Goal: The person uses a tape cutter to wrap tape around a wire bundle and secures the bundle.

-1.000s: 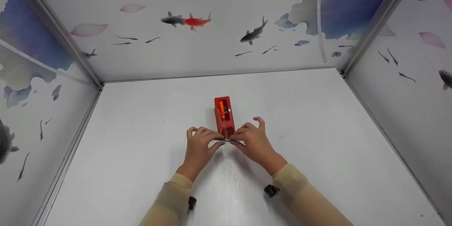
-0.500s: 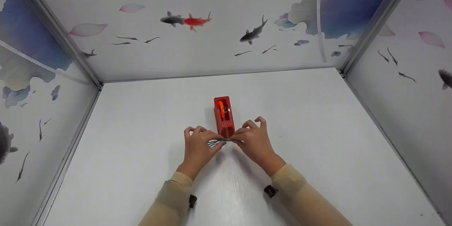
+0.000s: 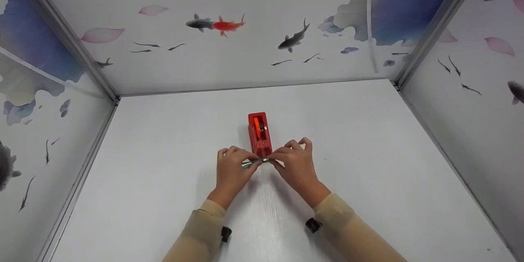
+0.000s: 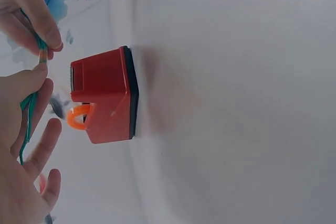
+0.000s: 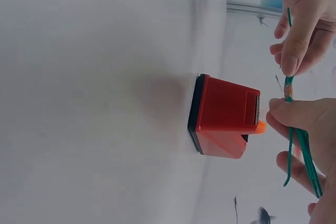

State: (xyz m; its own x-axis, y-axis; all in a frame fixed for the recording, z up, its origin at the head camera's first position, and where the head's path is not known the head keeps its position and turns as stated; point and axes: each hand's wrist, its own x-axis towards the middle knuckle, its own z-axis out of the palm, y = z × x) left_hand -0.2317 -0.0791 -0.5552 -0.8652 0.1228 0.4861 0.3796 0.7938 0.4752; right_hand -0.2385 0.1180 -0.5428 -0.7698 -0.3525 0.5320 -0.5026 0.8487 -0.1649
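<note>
A bundle of thin green wires (image 5: 308, 161) stretches between my two hands, just in front of a red tape dispenser (image 3: 263, 144). My left hand (image 3: 232, 172) pinches it on one side between thumb and fingers, and my right hand (image 3: 299, 168) does the same on the other. A short copper-coloured stretch (image 5: 288, 88) shows between the fingertips. Beyond the right hand's pinch the strands fan out loosely in the right wrist view. In the left wrist view, loose green strands (image 4: 28, 116) pass behind the left fingers. An orange ring (image 4: 77, 117) sits in the dispenser.
The dispenser stands on a white table (image 3: 163, 163), its toothed cutting edge (image 5: 257, 109) towards the hands. White panels with painted fish and petals (image 3: 262, 24) enclose the back and both sides. Black wrist cameras (image 3: 313, 225) hang under the sleeves.
Both hands stay at the dispenser's front with small finger shifts. The left hand went slightly left, then back right. More of the green strands now show left of its thumb than a second ago.
</note>
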